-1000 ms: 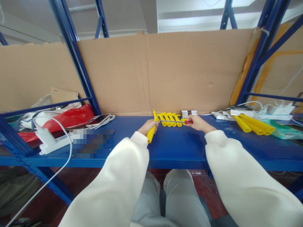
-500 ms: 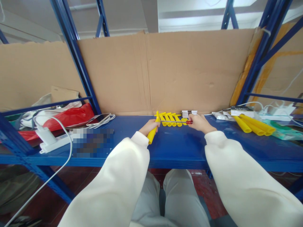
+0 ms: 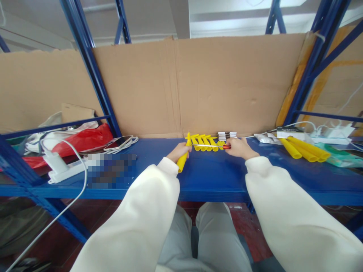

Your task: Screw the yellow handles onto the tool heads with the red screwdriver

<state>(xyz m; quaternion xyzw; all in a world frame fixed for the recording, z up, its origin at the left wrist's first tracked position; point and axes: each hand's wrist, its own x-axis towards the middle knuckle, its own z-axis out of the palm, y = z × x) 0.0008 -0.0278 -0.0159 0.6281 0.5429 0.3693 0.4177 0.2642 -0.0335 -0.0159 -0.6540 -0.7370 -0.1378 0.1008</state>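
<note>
Left of the yellow row [image 3: 208, 149], brace the yellow tube [image 3: 182, 162] clasped in left hand [image 3: 178, 152] square to the red-handled screwdriver [image 3: 226, 147] pinched in right hand [image 3: 238, 148].

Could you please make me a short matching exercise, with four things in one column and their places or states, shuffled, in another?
Column one:
1. Left hand
2. Right hand
3. Red bundle
4. Cardboard panel

Column two:
A. Upright along the back of the blue tabletop
B. Closed on a red-handled tool
C. Lying at the left, near a white plug
D. Gripping a yellow tube

Pairs: 1-D, 2-B, 3-C, 4-A.
</note>
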